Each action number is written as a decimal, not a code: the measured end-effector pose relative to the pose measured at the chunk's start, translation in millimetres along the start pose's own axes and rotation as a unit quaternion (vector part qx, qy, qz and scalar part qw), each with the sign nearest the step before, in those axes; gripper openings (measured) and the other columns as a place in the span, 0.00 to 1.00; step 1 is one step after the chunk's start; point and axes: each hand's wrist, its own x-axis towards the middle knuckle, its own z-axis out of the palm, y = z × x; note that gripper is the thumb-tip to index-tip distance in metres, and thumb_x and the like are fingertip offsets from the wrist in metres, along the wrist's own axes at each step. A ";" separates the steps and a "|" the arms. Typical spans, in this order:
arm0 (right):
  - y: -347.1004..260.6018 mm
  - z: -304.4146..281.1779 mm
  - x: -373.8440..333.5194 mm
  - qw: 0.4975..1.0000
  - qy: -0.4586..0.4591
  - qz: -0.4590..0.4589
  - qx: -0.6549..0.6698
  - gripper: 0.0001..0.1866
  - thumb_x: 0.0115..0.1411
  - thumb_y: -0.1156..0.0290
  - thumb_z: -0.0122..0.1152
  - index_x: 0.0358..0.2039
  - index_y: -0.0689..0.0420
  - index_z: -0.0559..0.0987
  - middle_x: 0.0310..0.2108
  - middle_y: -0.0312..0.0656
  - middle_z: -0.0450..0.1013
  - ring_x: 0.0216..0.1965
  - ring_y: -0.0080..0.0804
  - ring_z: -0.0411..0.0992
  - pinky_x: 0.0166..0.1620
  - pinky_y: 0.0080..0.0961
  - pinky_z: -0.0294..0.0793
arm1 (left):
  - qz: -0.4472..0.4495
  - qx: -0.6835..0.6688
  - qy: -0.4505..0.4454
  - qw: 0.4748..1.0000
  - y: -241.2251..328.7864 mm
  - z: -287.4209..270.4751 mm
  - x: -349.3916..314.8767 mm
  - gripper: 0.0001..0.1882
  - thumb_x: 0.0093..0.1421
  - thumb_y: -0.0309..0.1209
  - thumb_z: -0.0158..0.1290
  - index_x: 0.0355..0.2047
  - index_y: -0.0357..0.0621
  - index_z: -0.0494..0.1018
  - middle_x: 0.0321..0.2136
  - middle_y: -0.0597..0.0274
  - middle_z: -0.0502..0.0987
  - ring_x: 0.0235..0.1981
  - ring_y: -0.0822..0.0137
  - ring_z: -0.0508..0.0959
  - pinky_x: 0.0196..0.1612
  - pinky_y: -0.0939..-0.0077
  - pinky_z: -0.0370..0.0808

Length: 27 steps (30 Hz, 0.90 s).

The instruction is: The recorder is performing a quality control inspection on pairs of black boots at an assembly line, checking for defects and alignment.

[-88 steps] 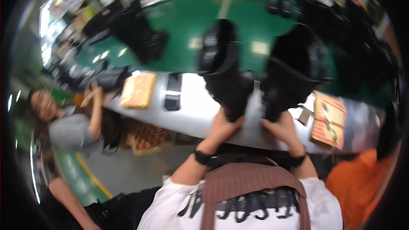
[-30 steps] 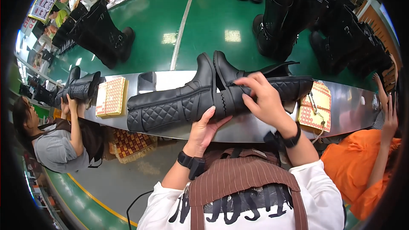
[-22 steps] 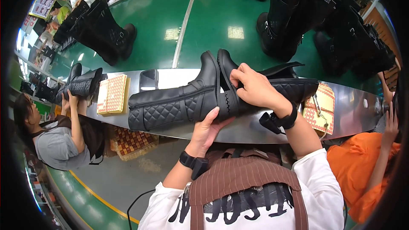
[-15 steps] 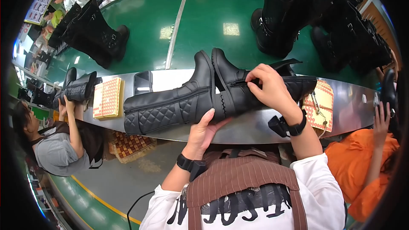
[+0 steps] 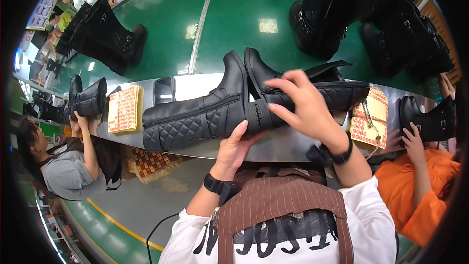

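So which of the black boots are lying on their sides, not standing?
The pair of tall quilted boots on the steel ledge, under the left hand and right hand. The boots on the green belt stand upright.

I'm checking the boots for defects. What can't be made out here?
Head view only:
- Left boot: underside hidden by the left hand.
- Right boot: middle covered by the right hand; its far side faces away.
- Stitching: too small.
- Boots on the belt: tops cut by the rim.
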 end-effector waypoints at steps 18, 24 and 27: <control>34.1 19.3 33.3 0.989 -0.107 0.043 0.096 0.07 0.59 0.71 0.59 0.33 0.61 0.74 0.33 0.45 0.68 0.33 0.43 0.70 0.39 0.32 0.70 | 0.008 0.016 0.013 1.000 1.3 2.2 0.5 0.21 0.63 0.29 0.52 0.56 0.38 0.65 0.52 0.56 0.71 0.52 0.60 0.73 0.57 0.50 0.71; 42.4 17.1 29.1 0.975 -0.088 0.112 0.172 0.06 0.56 0.77 0.60 0.36 0.61 0.77 0.29 0.39 0.69 0.28 0.27 0.69 0.35 0.23 0.70 | 0.007 0.019 0.025 0.999 0.9 1.4 0.6 0.22 0.63 0.29 0.53 0.56 0.39 0.64 0.52 0.55 0.71 0.52 0.60 0.73 0.57 0.50 0.71; 41.8 19.9 27.9 0.974 -0.056 0.108 0.192 0.08 0.55 0.79 0.60 0.37 0.61 0.78 0.29 0.37 0.69 0.28 0.22 0.68 0.33 0.20 0.69 | 0.007 0.020 0.016 1.000 0.6 0.7 0.9 0.22 0.63 0.29 0.53 0.56 0.39 0.64 0.52 0.55 0.71 0.52 0.60 0.73 0.57 0.50 0.71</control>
